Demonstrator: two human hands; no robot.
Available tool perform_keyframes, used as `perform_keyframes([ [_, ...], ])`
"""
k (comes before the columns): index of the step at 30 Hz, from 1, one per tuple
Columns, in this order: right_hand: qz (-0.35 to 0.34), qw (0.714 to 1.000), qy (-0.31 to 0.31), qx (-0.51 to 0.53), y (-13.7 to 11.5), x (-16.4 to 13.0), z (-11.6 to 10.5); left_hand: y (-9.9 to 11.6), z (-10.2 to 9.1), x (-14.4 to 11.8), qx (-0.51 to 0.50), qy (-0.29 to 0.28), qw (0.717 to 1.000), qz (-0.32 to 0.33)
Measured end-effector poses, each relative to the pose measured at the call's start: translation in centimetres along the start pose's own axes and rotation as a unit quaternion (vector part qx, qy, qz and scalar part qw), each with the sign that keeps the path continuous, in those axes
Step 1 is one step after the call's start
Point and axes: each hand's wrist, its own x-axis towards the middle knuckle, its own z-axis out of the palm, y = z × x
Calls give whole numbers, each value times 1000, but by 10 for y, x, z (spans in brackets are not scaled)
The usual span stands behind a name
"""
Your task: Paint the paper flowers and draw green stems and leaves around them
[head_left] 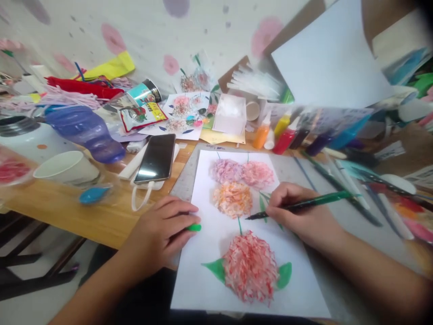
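A green marker [306, 204] is pinched in my right hand [294, 210], its dark tip close above the paper near a short green stem. My left hand [165, 225] lies at the left edge of the white sheet [203, 271], with a green marker cap [194, 227] between its fingers. On the sheet are a large red-and-white ruffled flower [252, 268] with two green leaves, an orange flower [233, 198], a purple flower [226, 170] and a pink flower [259, 174]. Thin green leaves beside the orange flower are partly hidden by my right hand.
A phone [156, 158] with a white cable lies left of the sheet, near a paper cup [66, 167] and a purple bottle [84, 131]. Behind stand paint bottles [284, 135] and a white box [231, 115]. Several pens and tools [341, 189] lie at right.
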Motion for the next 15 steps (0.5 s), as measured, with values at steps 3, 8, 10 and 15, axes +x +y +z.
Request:
perform_keyframes([
  [3,-2,1000,-28,-9,4,0,-1,0,1,0,-10,4,1000,-16],
  [8,4,999,-42,-27,2,3,2,2,-1,-1,-19,5,999,-43],
  [10,11,998,-45,-48,-1,4,3,2,-2,0,-13,-4,999,-37],
  [15,8,999,-26,-31,0,2,-4,2,-4,1,-5,-15,999,-42],
])
